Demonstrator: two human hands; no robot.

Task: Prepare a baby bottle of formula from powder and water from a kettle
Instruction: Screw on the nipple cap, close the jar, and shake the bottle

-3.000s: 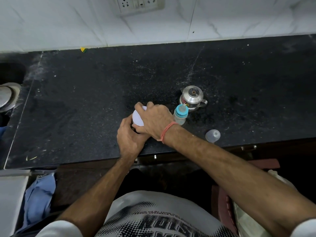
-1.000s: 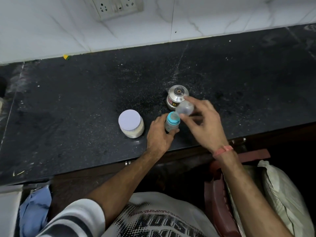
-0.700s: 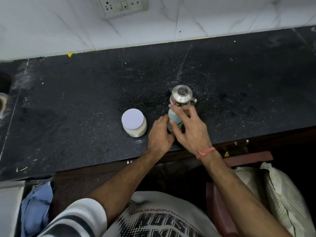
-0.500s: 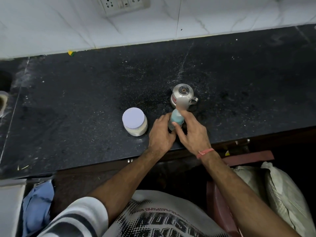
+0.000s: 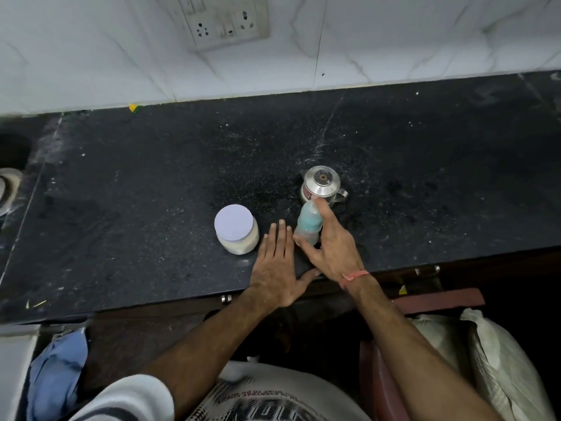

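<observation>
A small baby bottle (image 5: 308, 221) with a teal collar and a clear cap stands near the front edge of the black counter (image 5: 151, 192). My right hand (image 5: 332, 243) is wrapped around it, index finger up on the cap, thumb low on its base. My left hand (image 5: 277, 264) lies flat and open on the counter just left of the bottle, holding nothing. A powder jar (image 5: 236, 233) with a white lid stands closed to the left of that hand. A small steel kettle (image 5: 321, 185) with its lid on sits right behind the bottle.
A wall socket (image 5: 224, 19) is on the white tiled wall behind. A metal rim (image 5: 7, 189) shows at the far left edge. Below the counter lie a blue cloth (image 5: 54, 375), a red stool (image 5: 425, 302) and a pale sack (image 5: 501, 369).
My right hand brought the clear cap down onto the bottle and now grips the capped bottle. My left hand let go of the bottle and flattened on the counter.
</observation>
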